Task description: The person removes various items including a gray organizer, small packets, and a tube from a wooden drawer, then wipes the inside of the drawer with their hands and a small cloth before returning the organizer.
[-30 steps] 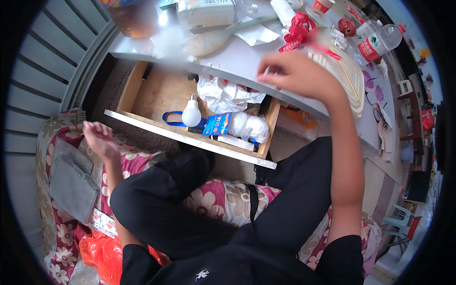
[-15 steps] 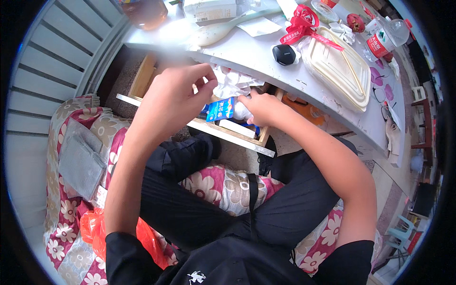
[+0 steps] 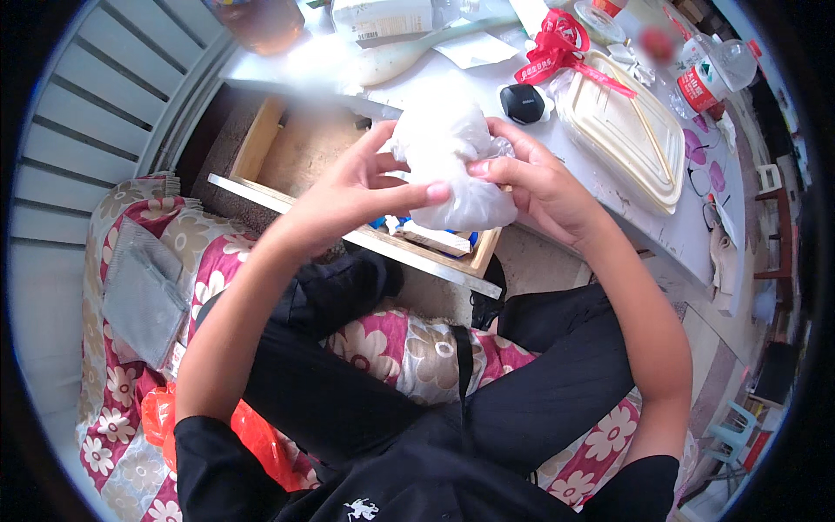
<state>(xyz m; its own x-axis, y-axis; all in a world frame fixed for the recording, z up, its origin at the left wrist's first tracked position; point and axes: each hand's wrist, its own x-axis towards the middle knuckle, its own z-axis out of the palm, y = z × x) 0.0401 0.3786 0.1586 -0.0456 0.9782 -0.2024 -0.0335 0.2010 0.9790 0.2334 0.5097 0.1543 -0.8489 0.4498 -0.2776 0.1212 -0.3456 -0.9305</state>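
A crumpled white plastic bag [image 3: 457, 143] is held up between my two hands, above the right part of an open wooden drawer [image 3: 309, 155]. My left hand [image 3: 370, 183] grips the bag's left side, thumb across its front and fingers curled behind. From the other side my right hand [image 3: 544, 187] pinches it near the middle with thumb and fingers. What the bag contains, if anything, cannot be made out. Below it, a white box [image 3: 437, 238] and some blue items lie in the drawer, partly hidden by the bag and my hands.
On the white table [image 3: 487, 96] beyond the drawer stand a lidded takeaway container [image 3: 613, 130], a black case [image 3: 522, 103], a red ribbon [image 3: 557, 48] and plastic bottles [image 3: 709, 83]. A slatted panel [image 3: 104, 104] rises at left. A red bag [image 3: 261, 444] lies on the flowered cover.
The white bag has come up out of the drawer into both hands. My left hand has moved right and my right hand has risen. The blue packet seen earlier no longer shows.
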